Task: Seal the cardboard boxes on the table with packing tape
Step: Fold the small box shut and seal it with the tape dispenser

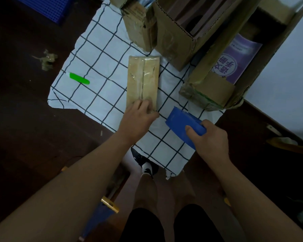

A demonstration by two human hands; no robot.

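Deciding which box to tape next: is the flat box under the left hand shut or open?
Shut. The flat box has both flaps folded down, meeting along the middle seam, with glossy clear tape over it.

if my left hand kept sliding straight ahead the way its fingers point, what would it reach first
Your left hand already lies on the flat taped box, so it would run along that box's top; beyond its far end stand the open cardboard boxes, probably next.

A home room: checked cloth (101,67) over dark table (24,110), stacked cartons (175,44).
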